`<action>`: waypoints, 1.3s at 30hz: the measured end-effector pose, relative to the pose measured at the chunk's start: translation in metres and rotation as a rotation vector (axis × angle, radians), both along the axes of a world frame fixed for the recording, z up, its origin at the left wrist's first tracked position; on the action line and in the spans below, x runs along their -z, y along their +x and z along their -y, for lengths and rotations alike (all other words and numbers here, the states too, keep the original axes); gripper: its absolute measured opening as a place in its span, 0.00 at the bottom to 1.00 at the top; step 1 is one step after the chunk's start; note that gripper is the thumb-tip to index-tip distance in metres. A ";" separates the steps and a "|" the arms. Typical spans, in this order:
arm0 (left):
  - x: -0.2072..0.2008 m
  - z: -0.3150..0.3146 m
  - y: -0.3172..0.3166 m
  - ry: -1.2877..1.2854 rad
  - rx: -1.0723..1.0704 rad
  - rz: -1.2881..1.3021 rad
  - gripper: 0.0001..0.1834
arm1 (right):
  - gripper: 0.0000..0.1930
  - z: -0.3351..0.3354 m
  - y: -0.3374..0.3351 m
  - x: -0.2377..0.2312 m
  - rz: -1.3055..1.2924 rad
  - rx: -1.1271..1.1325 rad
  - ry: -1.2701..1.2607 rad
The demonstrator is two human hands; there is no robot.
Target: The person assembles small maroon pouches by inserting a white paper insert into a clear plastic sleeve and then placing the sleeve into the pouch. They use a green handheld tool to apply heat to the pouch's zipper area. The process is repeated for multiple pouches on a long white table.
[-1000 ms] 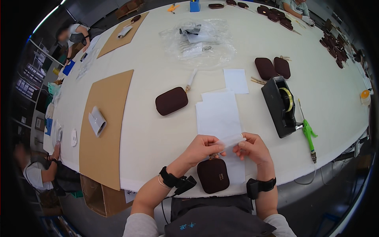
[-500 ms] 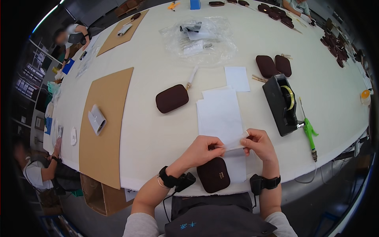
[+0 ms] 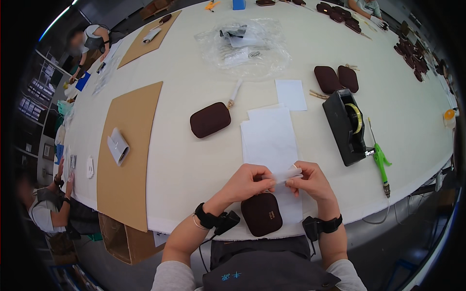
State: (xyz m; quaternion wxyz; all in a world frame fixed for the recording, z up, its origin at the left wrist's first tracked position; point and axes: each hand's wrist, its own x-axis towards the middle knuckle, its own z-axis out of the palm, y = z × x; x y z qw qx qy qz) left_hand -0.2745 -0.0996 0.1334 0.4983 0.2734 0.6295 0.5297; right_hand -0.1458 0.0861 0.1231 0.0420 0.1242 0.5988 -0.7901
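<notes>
A folded strip of thin white paper (image 3: 285,175) is stretched between my two hands above the near table edge. My left hand (image 3: 248,182) pinches its left end, thumb against fingers. Its right part is held by my right hand (image 3: 313,182), fingers closed on it. Just below my left hand lies a dark brown zip pouch (image 3: 262,216) with small gold lettering. Whether a strap from this pouch lies inside the paper is hidden by my fingers. Loose white paper sheets (image 3: 269,138) lie under and beyond my hands.
Another brown pouch (image 3: 210,120) with a white-wrapped strap lies beyond my left hand. To the right are a black tape dispenser (image 3: 340,138), a green tool (image 3: 381,157) and two more pouches (image 3: 328,79). A brown cardboard sheet (image 3: 128,189) lies left. Co-workers sit around the table.
My right hand has shifted slightly left, closer to my left hand, and its fingers have curled further around the paper strip. The left hand has barely moved.
</notes>
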 end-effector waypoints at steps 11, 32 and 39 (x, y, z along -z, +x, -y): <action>0.006 0.003 -0.003 0.139 -0.059 0.221 0.05 | 0.03 -0.005 0.006 0.010 -0.165 0.059 -0.064; 0.010 -0.008 0.007 0.106 -0.074 -0.268 0.08 | 0.08 0.002 -0.005 -0.009 -0.143 -0.018 0.588; 0.013 -0.013 0.019 0.157 0.012 -1.043 0.07 | 0.06 -0.005 -0.004 -0.011 0.065 -0.027 0.295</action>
